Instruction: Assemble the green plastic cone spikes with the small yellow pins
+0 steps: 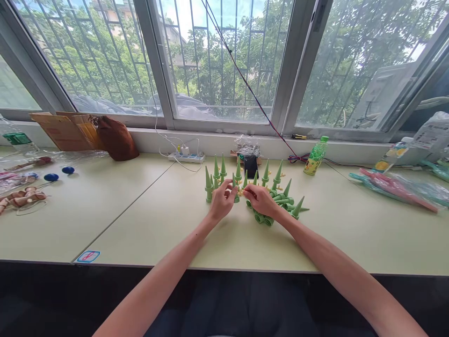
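My left hand (223,201) is closed around an upright green plant watering spike (234,183) with a pointed tip, held just over the table. Close beside it on the right, my right hand (259,198) pinches at the small yellow valve (240,192) on that spike's side; its fingertips partly hide the piece. Behind my left hand several similar green spikes (216,169) stand point up. More upright spikes with yellow valves (277,176) stand beyond my right hand. Under my right wrist lies a pile of loose green spikes and hollow tubes (268,220), partly covered by the arm.
A dark phone (250,166) leans behind the spikes, near a power strip (186,157). At the back right stands a green-capped bottle (316,157). A brown pouch (115,139), cardboard (61,132) and blue balls (51,177) are to the left. Plastic-wrapped items (400,189) lie right.
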`<state>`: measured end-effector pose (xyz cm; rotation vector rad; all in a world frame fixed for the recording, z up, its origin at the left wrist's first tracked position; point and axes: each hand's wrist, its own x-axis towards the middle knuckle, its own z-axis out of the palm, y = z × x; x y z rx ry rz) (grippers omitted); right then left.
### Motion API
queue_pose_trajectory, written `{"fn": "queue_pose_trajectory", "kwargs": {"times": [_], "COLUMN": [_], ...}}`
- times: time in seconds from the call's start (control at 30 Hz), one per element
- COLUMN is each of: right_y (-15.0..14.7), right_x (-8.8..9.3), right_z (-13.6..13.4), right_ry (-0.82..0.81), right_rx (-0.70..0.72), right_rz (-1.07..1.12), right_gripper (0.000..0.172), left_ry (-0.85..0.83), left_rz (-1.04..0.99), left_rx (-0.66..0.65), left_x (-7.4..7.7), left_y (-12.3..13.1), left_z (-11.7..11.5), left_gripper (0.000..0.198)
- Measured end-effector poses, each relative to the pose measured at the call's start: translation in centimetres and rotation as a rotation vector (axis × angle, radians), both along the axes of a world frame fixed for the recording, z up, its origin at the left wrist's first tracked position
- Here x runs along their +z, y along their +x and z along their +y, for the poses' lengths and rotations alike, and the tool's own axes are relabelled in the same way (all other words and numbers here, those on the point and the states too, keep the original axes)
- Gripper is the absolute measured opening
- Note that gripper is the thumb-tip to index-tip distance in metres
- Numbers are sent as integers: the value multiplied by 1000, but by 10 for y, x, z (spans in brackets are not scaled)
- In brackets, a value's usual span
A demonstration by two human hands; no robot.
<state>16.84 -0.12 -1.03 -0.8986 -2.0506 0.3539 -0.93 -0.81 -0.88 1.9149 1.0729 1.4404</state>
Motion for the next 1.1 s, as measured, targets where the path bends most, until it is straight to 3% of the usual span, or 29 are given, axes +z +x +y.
{"fn": "queue_pose_trajectory", "kwargs": {"times": [0.23,0.5,0.7,0.9,1.1], "right_y": [0,1,1,1,0], "right_x": [-2,0,-1,0,-1], "right_z": [2,2,1,0,-1], "right_ry": [17,38,35,45,66], "right_rx": [-50,-111,-96,-81,-80], "right_rz": [26,59,73,45,7], "right_gripper": [27,31,30,30,28], "left_ry": [-57,-42,29,159,198], "left_rz": [-49,29,159,329,374], "left_rx": [-20,20,40,-22,-50], "left_x": [-3,-3,-4,-7,-10], "left_y": [0,1,1,1,1], "left_z": [4,4,1,0,1], "left_gripper": [28,22,19,9,9]}}
